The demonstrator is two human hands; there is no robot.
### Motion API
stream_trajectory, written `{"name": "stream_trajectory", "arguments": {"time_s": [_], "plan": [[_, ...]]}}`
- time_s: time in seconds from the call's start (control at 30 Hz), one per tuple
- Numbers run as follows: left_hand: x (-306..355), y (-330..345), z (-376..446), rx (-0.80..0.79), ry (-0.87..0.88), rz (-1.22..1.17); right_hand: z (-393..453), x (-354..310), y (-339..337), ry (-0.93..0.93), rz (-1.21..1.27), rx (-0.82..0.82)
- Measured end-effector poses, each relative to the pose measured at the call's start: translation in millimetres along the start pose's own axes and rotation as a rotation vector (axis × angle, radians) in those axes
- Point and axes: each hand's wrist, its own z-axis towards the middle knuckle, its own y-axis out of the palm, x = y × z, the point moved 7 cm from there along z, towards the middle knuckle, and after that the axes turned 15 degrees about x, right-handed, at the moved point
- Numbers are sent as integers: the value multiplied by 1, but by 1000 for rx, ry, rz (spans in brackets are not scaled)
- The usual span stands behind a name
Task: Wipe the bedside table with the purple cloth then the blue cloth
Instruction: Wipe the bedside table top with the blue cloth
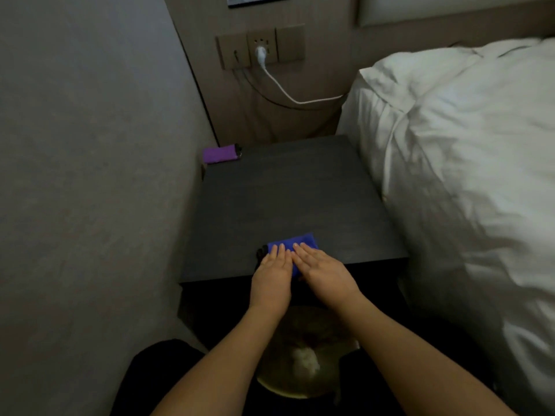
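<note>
The dark bedside table point(285, 193) fills the middle of the view. A folded blue cloth point(303, 241) lies near its front edge. My left hand point(271, 274) and my right hand point(322, 270) rest flat on the cloth side by side, fingers straight and pointing away from me, covering its near half. A folded purple cloth point(218, 154) lies at the table's far left corner, against the wall, untouched.
A bed with white duvet point(468, 163) borders the table on the right. A grey wall point(90, 175) closes the left side. A white plug and cable point(260, 54) hang from the socket panel behind. A bin point(300, 367) stands on the floor below my arms.
</note>
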Motion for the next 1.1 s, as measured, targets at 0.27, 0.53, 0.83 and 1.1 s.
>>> {"name": "stream_trajectory", "arguments": {"time_s": [0.27,0.53,0.83,1.1], "plan": [[70,1,18,6,90,-33,-37,63,-19,27,-33,139],[129,6,34,3,248,-62,-68,115,-32,146,-7,99],[152,10,38,-45,401,-64,-80,128,-44,174,-150,98],[129,3,30,38,452,-38,-69,109,-43,246,-241,58]]}}
